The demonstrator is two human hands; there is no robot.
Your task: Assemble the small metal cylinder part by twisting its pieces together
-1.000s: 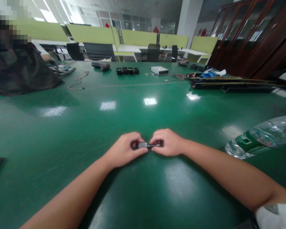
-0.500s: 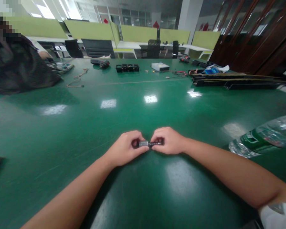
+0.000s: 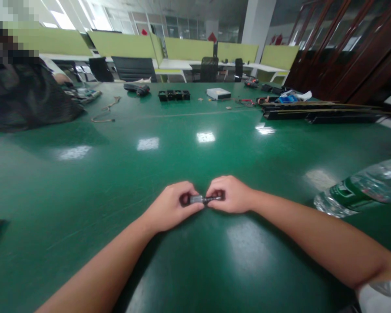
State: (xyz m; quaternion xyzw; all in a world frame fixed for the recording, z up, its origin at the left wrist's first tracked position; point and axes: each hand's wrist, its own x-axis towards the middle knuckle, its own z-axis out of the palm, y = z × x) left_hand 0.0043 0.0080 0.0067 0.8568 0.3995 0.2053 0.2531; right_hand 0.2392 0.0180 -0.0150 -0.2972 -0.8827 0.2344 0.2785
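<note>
Grips a small silver-grey cylinder (image 3: 196,199) in the left hand (image 3: 170,204), pinches the thin dark rod (image 3: 212,199) beyond it in the right hand (image 3: 232,194): lined up crosswise, end to end!

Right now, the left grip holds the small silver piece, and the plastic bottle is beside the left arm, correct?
Not quite: the head view shows the plastic bottle beside the right arm. The left grip does hold the small silver piece.

Bottle (image 3: 358,191) cut off at right, slim metallic piece (image 3: 196,199) partly hidden
</note>
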